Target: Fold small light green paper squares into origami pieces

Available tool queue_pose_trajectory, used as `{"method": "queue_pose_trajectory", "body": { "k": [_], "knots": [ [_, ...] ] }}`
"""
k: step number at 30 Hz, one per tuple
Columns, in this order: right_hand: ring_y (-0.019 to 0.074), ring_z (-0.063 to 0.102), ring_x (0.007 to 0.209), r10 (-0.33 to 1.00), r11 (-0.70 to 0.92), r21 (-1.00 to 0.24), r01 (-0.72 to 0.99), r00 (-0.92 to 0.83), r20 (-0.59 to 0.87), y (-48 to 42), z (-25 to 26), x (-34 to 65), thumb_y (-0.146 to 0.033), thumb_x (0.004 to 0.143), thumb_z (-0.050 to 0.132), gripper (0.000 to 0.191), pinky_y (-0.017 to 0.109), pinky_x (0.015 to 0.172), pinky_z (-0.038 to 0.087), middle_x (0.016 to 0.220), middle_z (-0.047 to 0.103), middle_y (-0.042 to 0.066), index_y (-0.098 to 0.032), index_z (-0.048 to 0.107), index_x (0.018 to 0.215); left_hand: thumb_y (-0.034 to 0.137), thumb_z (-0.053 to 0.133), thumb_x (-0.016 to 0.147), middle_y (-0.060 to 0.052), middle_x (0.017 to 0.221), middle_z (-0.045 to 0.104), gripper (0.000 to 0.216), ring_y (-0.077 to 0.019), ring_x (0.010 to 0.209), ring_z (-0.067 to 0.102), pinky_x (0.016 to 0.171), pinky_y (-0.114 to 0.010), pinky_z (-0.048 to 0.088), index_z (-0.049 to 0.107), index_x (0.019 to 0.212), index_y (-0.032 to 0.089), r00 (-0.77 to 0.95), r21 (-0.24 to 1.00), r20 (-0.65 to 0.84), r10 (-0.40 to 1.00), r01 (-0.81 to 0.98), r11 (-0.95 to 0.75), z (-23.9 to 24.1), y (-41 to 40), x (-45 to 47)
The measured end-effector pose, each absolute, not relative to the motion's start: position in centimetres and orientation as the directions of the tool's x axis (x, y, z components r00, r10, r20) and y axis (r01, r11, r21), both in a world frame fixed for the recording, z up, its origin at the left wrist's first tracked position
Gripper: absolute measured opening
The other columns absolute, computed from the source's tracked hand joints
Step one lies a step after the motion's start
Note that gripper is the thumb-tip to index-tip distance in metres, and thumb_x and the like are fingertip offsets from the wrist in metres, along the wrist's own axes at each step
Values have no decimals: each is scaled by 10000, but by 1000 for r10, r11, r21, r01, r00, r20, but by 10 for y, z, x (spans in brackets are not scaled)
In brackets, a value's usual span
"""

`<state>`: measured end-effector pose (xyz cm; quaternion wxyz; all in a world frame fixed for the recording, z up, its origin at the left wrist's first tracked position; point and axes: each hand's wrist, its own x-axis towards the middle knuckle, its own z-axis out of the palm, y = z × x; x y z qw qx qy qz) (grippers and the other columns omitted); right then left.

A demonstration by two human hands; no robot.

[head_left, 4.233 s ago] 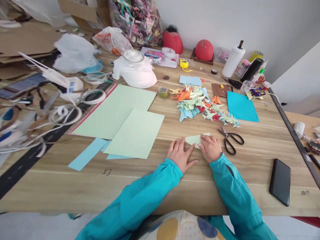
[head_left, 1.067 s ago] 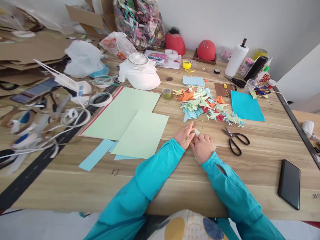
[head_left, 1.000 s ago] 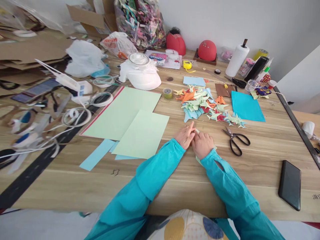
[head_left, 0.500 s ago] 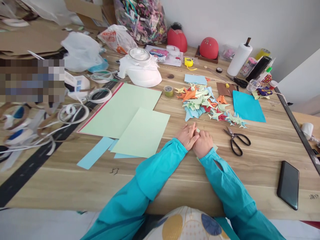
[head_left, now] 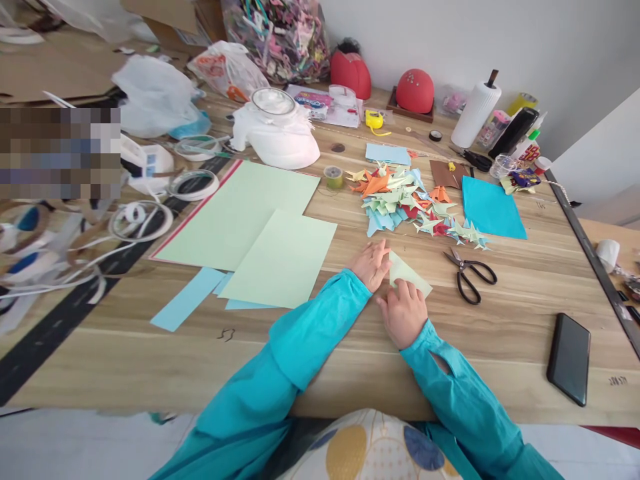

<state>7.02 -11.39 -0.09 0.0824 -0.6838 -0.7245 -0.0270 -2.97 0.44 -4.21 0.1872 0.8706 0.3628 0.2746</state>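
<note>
A small folded light green paper (head_left: 411,275) lies flat on the wooden table (head_left: 350,347) in front of me. My left hand (head_left: 371,264) rests at the paper's left edge, fingers stretched out and pressing it down. My right hand (head_left: 404,313) is at the paper's near edge, its fingers curled and its fingertips pinching down on the paper. Both arms are in teal sleeves.
Black scissors (head_left: 470,273) lie just right of the paper, with a black phone (head_left: 569,358) further right. A pile of folded paper shapes (head_left: 407,207) and a teal sheet (head_left: 491,208) sit behind. Large green sheets (head_left: 260,233) lie left. Tape rolls (head_left: 143,220) and clutter fill the far left.
My hands were bunched together over the paper. My right hand has since drawn back toward me, uncovering the flat green paper, while my left hand stays at its left edge.
</note>
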Motion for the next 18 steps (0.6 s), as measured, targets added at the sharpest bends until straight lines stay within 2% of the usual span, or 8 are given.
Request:
{"method": "queue_pose_trajectory", "body": {
  "k": [9,11,14,18],
  "knots": [
    [251,477,1007,981,126,-90,988,-110,160,-152,1,71,-332,848,478,262,370,795,383,1092,569,123,-156,628,970,461,143,884,-156,1145,594,653,-244,1163,458,1033,-413,272,265,1320,-9,584,511,343,735,541,-668,-40,4,-30],
    [235,493,982,978,153,-117,981,-133,161,-152,5,77,-336,855,466,246,359,787,375,1076,585,101,-185,648,921,450,162,885,-153,1150,592,639,-244,1167,453,1036,-415,270,263,1323,-3,589,504,342,732,543,-672,-39,3,-30],
    [200,521,911,975,179,-188,966,-148,168,-146,13,89,-332,873,432,300,331,754,359,990,626,60,-209,668,733,433,192,884,-149,1163,585,623,-245,1182,436,1040,-420,268,265,1324,-1,592,502,341,731,543,-674,-38,2,-29],
    [197,511,918,965,155,-201,967,-105,242,-131,16,99,-290,877,423,257,328,781,340,969,632,70,-193,655,929,392,218,885,-151,1162,585,586,-243,1175,443,1035,-435,278,285,1317,1,599,495,338,726,543,-679,-37,2,-29]
  ]
}}
